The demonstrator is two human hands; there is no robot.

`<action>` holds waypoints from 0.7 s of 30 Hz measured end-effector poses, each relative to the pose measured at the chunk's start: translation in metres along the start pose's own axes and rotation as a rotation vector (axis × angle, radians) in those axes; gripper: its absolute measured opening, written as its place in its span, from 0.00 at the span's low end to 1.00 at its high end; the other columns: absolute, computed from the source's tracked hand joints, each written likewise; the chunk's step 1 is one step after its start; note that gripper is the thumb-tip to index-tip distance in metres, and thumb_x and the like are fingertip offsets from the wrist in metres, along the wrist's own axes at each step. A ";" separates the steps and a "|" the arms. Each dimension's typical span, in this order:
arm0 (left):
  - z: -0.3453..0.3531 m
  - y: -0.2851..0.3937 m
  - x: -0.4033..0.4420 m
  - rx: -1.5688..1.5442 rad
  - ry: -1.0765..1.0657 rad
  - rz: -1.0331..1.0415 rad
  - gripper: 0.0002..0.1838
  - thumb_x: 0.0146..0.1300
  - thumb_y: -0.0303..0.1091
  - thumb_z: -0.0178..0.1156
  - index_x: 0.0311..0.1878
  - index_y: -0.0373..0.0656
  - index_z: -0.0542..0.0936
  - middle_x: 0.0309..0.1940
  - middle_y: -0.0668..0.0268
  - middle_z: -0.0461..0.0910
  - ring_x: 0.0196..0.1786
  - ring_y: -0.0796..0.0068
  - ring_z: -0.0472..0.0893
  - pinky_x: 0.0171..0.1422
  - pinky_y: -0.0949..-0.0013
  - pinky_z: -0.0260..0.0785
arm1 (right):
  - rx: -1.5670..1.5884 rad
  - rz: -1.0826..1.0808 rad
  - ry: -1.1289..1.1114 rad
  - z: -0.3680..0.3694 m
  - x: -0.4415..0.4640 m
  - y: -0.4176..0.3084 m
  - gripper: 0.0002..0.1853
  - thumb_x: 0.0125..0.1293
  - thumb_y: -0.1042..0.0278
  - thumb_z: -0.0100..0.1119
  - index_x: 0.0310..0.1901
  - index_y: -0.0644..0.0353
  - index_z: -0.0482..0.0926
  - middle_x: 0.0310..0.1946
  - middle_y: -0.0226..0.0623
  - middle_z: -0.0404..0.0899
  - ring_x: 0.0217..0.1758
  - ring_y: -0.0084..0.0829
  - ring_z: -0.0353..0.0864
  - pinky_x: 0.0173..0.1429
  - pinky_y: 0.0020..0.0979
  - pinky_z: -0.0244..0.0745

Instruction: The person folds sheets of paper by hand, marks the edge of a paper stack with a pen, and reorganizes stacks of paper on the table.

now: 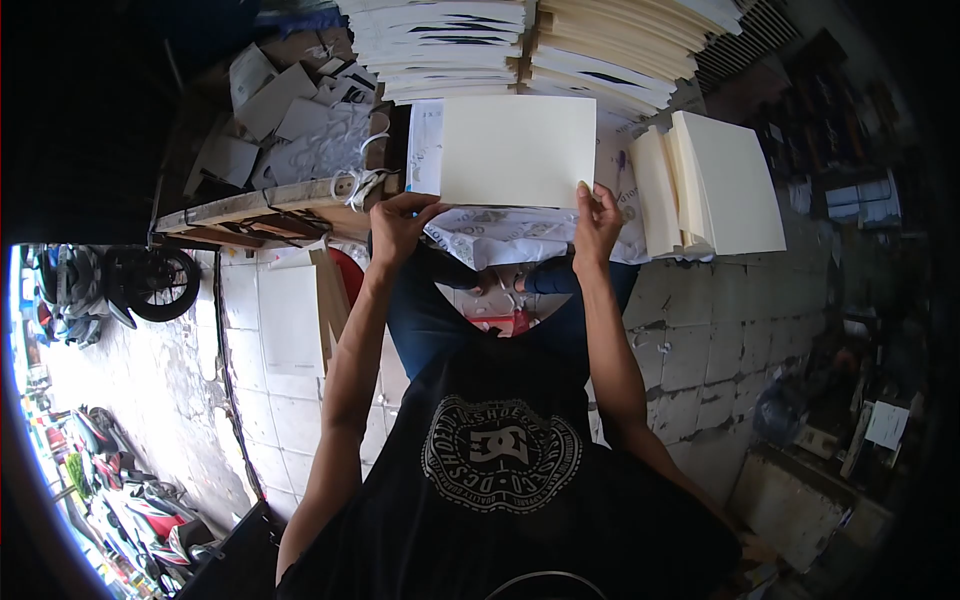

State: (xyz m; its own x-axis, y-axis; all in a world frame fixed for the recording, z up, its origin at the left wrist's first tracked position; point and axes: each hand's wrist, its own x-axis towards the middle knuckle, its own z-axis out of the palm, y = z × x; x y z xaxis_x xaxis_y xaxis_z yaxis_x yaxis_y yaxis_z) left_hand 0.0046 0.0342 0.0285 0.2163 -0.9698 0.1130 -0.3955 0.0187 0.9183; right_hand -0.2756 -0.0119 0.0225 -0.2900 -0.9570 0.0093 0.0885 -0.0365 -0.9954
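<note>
A cream sheet of paper (520, 150) lies over the white, printed covering (500, 245) of a low work surface. My left hand (398, 226) is at its near left corner, thumb and fingers pinched together on the edge. At the near right corner, my right hand (597, 225) grips the sheet with the thumb on top and the fingers curled. Under the sheet's left side, a strip of another white sheet (425, 150) with small print shows. To the right of my right hand stands a bundle of folded cream sheets (730, 185).
Tall stacks of white paper (440, 45) and cream paper (610, 55) rise at the back. Scrap paper (275, 100) fills a wooden-edged bin (280, 200) on the left. More cream sheets (290, 310) sit low beside my left arm. Motorbikes (150, 285) stand outside.
</note>
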 end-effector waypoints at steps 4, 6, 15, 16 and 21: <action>0.001 -0.008 -0.001 -0.005 0.027 0.011 0.11 0.54 0.33 0.75 0.37 0.37 0.88 0.32 0.61 0.88 0.33 0.77 0.85 0.41 0.72 0.76 | 0.020 -0.005 0.040 0.001 0.000 0.005 0.11 0.70 0.66 0.63 0.46 0.65 0.78 0.35 0.32 0.83 0.38 0.16 0.76 0.45 0.21 0.69; 0.000 -0.008 -0.001 -0.005 0.024 0.012 0.11 0.54 0.33 0.75 0.37 0.37 0.88 0.32 0.61 0.88 0.33 0.76 0.86 0.41 0.72 0.76 | 0.100 -0.031 0.047 0.004 -0.001 0.006 0.11 0.70 0.66 0.64 0.46 0.65 0.78 0.34 0.31 0.82 0.37 0.16 0.75 0.46 0.20 0.69; -0.004 -0.002 -0.002 0.014 0.013 -0.001 0.12 0.53 0.34 0.75 0.37 0.37 0.88 0.33 0.59 0.88 0.33 0.73 0.86 0.42 0.70 0.77 | 0.120 -0.020 0.086 0.001 0.001 0.006 0.10 0.70 0.66 0.64 0.45 0.63 0.78 0.40 0.32 0.80 0.43 0.20 0.77 0.49 0.24 0.70; -0.004 -0.002 -0.003 0.014 0.015 0.004 0.12 0.53 0.34 0.75 0.38 0.36 0.88 0.33 0.59 0.88 0.34 0.74 0.86 0.42 0.71 0.77 | 0.091 -0.041 0.078 0.002 0.000 0.006 0.10 0.70 0.66 0.64 0.45 0.63 0.78 0.40 0.32 0.81 0.43 0.20 0.77 0.49 0.24 0.70; -0.005 0.006 -0.006 -0.017 0.024 -0.033 0.14 0.53 0.35 0.76 0.38 0.36 0.88 0.33 0.60 0.88 0.34 0.77 0.85 0.43 0.71 0.76 | 0.024 -0.081 0.031 0.002 0.000 0.006 0.10 0.70 0.66 0.63 0.44 0.64 0.78 0.38 0.32 0.82 0.43 0.19 0.77 0.51 0.23 0.70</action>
State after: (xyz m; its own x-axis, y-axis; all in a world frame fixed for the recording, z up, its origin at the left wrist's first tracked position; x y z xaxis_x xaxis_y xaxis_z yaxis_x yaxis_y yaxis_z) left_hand 0.0054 0.0412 0.0352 0.2506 -0.9638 0.0916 -0.3725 -0.0087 0.9280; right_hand -0.2726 -0.0125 0.0166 -0.3261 -0.9414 0.0866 0.0861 -0.1208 -0.9889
